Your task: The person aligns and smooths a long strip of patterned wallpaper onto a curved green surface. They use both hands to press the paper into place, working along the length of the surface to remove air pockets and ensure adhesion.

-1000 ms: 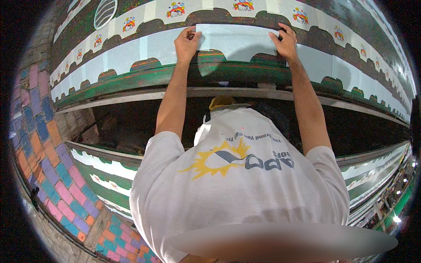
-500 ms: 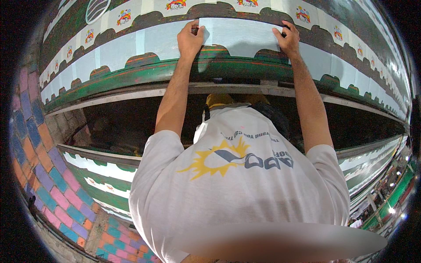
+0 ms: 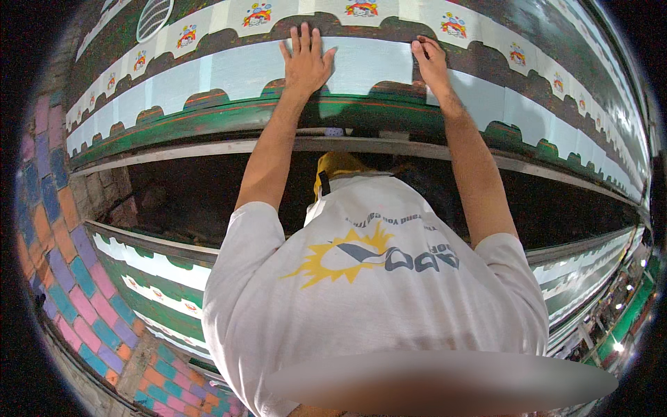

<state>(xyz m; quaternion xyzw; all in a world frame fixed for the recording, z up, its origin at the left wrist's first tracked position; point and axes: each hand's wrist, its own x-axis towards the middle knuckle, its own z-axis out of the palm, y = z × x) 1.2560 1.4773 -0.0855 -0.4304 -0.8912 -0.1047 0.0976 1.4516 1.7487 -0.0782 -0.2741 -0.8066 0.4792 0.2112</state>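
Observation:
A pale blue cut cloth piece (image 3: pixel 372 64) with a notched lower edge lies along the near side of a long dark green table (image 3: pixel 229 119). My left hand (image 3: pixel 306 66) rests flat, fingers spread, on the pale pieces at its left, fingertips reaching onto the dark strip beyond. At the cloth's upper right corner, my right hand (image 3: pixel 433 66) has its thumb and forefinger pinched together on the edge. Its other fingers are curled and partly hidden. To the right, another pale piece (image 3: pixel 476 96) lies in the same row.
Behind runs a row of cream pieces with colourful cartoon prints (image 3: pixel 361 8). A white oval outline (image 3: pixel 153 19) marks the table at upper left. A pale rail (image 3: pixel 229 147) edges the near side. Behind me stands another table with similar rows (image 3: pixel 149 267); painted paving (image 3: pixel 83 278) lies left.
My left hand has let go of the cloth's left corner and flattened out on the row. My right hand stays at the right corner. The whole view has shifted a little.

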